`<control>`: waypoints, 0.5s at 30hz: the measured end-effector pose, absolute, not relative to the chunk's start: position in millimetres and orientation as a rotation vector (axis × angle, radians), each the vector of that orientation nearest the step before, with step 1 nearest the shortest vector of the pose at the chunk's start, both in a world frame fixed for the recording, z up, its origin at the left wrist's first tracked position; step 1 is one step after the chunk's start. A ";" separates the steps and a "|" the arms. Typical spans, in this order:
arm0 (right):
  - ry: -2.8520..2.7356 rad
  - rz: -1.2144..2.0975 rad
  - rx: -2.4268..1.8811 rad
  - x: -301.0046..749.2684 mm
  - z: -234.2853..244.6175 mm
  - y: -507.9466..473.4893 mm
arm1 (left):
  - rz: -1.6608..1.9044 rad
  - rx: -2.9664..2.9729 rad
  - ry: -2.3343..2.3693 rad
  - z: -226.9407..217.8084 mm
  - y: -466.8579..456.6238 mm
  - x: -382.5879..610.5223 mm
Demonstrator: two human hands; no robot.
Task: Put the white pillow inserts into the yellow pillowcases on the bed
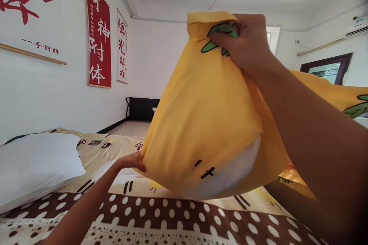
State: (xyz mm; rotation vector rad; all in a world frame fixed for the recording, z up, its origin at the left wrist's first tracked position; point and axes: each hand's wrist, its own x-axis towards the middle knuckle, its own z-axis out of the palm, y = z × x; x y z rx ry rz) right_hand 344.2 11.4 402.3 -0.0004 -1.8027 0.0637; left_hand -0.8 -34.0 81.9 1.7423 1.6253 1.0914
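A yellow pillowcase (198, 99) with green leaf prints and small black marks hangs in front of me above the bed. Its lower part bulges, and a white patch shows along the bottom right; whether this is a pillow or part of the print I cannot tell. Raised high, my right hand (250, 42) is closed on the gathered top edge, thumb over a green leaf. My left hand (133, 160) grips the lower left side, its fingertips partly hidden by the cloth. More yellow fabric (319, 86) with a leaf print shows behind my right forearm.
A white pillow (40, 164) lies at the left on the bed, over a beige and brown dotted bedspread (129, 206). A black low piece of furniture (140, 109) stands by the far wall. Hanging scrolls (97, 32) line the left wall.
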 end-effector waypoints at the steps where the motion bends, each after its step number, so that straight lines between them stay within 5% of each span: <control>1: -1.774 0.041 -0.038 350.5 404.9 11.9 | 1.108 1.704 1.650 58.8 -29.3 -1.2; 5: -1.687 -0.024 -0.145 365.0 403.6 26.5 | 1.251 1.597 1.670 1.8 -11.0 14.2; 8: -1.628 -0.084 -0.200 380.1 397.5 47.6 | 1.417 1.511 1.694 3.0 -5.8 16.3; 15: -1.420 -0.181 -0.576 477.1 364.1 111.7 | 2.054 1.288 1.721 142.9 -51.0 -43.1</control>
